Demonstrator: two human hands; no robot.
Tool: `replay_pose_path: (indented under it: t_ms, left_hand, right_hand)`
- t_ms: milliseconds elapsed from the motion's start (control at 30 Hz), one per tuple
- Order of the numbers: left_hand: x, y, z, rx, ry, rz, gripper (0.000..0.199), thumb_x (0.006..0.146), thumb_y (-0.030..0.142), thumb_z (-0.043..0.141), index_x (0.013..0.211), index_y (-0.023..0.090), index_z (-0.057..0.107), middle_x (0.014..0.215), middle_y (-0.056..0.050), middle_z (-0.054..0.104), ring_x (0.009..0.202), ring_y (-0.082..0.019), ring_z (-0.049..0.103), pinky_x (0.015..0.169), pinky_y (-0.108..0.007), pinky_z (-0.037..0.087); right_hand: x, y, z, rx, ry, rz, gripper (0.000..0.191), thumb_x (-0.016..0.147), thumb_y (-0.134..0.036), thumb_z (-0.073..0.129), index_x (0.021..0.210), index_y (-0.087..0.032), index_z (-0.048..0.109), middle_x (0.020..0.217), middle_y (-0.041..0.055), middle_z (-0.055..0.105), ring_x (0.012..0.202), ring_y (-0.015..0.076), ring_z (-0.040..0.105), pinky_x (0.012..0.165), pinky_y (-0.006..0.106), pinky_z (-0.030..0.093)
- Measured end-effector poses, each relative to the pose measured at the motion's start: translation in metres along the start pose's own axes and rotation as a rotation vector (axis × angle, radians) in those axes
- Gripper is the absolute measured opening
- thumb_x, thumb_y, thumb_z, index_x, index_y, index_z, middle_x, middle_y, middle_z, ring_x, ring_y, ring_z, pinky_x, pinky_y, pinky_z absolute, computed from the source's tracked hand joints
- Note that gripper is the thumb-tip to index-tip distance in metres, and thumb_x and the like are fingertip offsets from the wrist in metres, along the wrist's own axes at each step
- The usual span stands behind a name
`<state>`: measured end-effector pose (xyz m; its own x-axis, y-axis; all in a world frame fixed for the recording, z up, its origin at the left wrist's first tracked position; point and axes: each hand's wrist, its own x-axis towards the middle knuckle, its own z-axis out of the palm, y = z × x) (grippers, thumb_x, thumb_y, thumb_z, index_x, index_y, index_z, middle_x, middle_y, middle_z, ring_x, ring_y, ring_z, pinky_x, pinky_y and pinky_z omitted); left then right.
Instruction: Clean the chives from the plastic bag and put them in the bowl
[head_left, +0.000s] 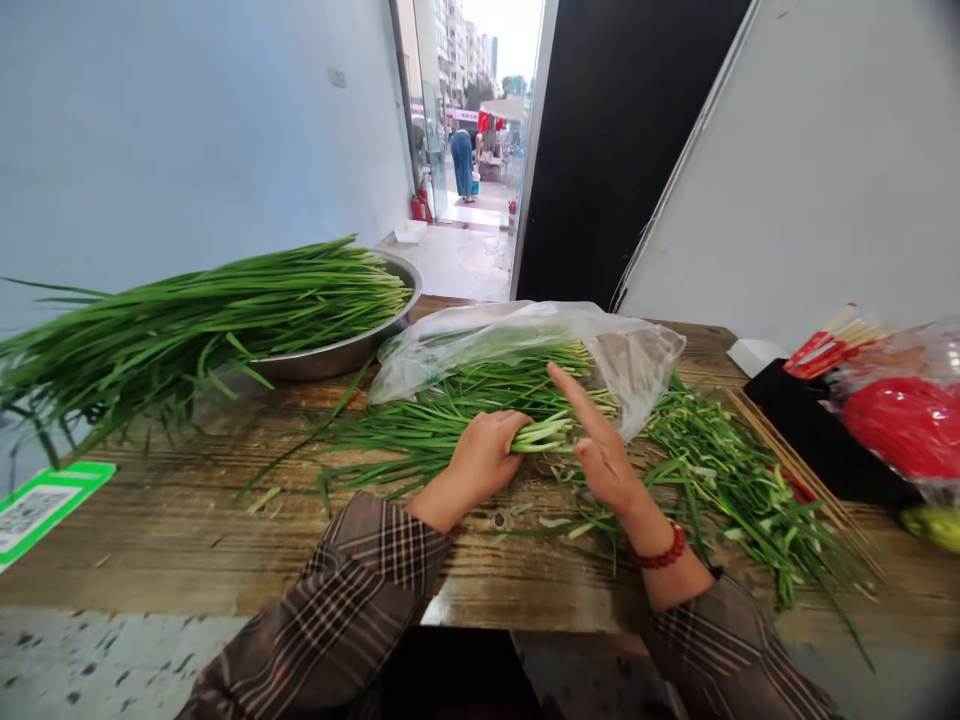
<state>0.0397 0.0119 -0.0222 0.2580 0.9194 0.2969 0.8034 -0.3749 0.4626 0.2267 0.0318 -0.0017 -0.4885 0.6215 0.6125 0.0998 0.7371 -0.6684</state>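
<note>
My left hand (486,458) is closed around a bunch of garlic chives (420,425) lying on the wooden table, their pale cut ends poking out past my fingers to the right. Just beyond those ends, my right hand (606,455) is held edge-on with its fingers stretched out and nothing in it; whether it touches the stems I cannot tell. Behind both hands a clear plastic bag (510,325) partly covers more chives. To the right of my right hand spreads a loose heap of chive trimmings (735,480).
A metal basin (322,360) at the left carries a large pile of chives (225,300) hanging over its rim. A black box (817,430) and a red bundle in plastic (900,425) stand at the right, beside thin sticks (814,490). A green-edged QR card (49,508) lies far left.
</note>
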Motion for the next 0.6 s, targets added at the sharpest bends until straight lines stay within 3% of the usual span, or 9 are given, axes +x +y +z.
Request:
replay_pose_path:
  t_ms: [100,233,367,433,600]
  left_hand:
    - [0.001,-0.004,0.000,-0.091,0.124,-0.045,0.028,0.076,0.007,0.053,0.101,0.017,0.063,0.098,-0.007,0.070,0.093,-0.023,0.064,0.081,-0.033,0.048]
    - [0.002,-0.007,0.000,-0.209,0.278,-0.100,0.025,0.081,0.009,0.050,0.101,0.017,0.060,0.100,-0.007,0.068,0.094,-0.021,0.063,0.084,-0.033,0.049]
    - [-0.002,-0.002,0.001,-0.130,0.214,-0.054,0.031,0.080,0.010,0.049,0.109,0.017,0.057,0.106,-0.010,0.067,0.098,-0.023,0.062,0.087,-0.037,0.049]
    - [-0.004,0.000,0.003,-0.060,0.185,-0.021,0.039,0.082,0.013,0.049,0.120,0.016,0.053,0.114,-0.013,0.065,0.101,-0.026,0.061,0.089,-0.041,0.048]
    - [-0.006,0.000,0.009,0.012,0.240,0.126,0.064,0.086,0.011,0.039,0.147,0.011,0.023,0.137,-0.021,0.053,0.118,-0.027,0.056,0.093,-0.041,0.046]
  right_hand:
    - [-0.002,0.013,-0.006,0.041,0.132,0.072,0.069,0.094,-0.063,0.033,0.152,-0.026,0.027,0.156,0.0062,0.035,0.144,0.0267,0.032,0.118,0.047,0.028]
    - [-0.004,0.028,0.001,-0.046,-0.017,0.155,0.087,0.079,-0.060,0.065,0.150,-0.025,0.031,0.153,0.0109,0.040,0.141,0.0303,0.036,0.117,0.051,0.028]
    - [-0.002,0.024,0.031,0.030,-0.110,0.213,0.082,0.074,-0.057,0.071,0.143,-0.022,0.045,0.147,0.0129,0.047,0.139,0.0305,0.039,0.118,0.051,0.026]
    - [0.002,0.016,0.049,0.141,-0.034,0.281,0.072,0.077,-0.056,0.068,0.139,-0.024,0.048,0.142,0.0111,0.053,0.137,0.0276,0.044,0.118,0.050,0.028]
    - [0.018,-0.004,0.087,0.508,0.331,0.501,0.051,0.086,-0.049,0.061,0.130,-0.024,0.054,0.134,0.0085,0.061,0.126,0.0218,0.055,0.112,0.046,0.039]
